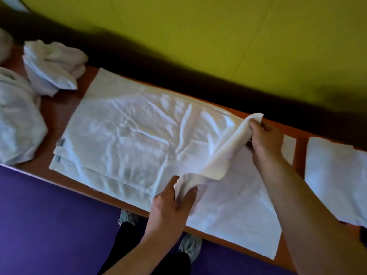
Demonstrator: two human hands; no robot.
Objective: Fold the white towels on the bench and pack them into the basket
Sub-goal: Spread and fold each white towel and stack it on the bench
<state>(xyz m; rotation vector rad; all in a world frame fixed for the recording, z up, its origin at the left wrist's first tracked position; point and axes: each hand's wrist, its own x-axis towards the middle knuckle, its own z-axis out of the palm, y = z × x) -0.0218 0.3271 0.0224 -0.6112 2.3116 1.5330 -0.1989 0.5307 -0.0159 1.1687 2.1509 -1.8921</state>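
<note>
Your left hand [170, 203] and right hand [266, 135] each pinch a corner of the white towel [127, 135] spread on the bench [59, 108], lifting its right end off the surface.

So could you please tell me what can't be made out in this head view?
- Basket: not in frame.
- Crumpled towel: cut off by the left edge.
- Folded towel: cut by the right edge and hidden under the right forearm.
- Bench: mostly covered by the spread towel that the left hand and right hand grip.
</note>
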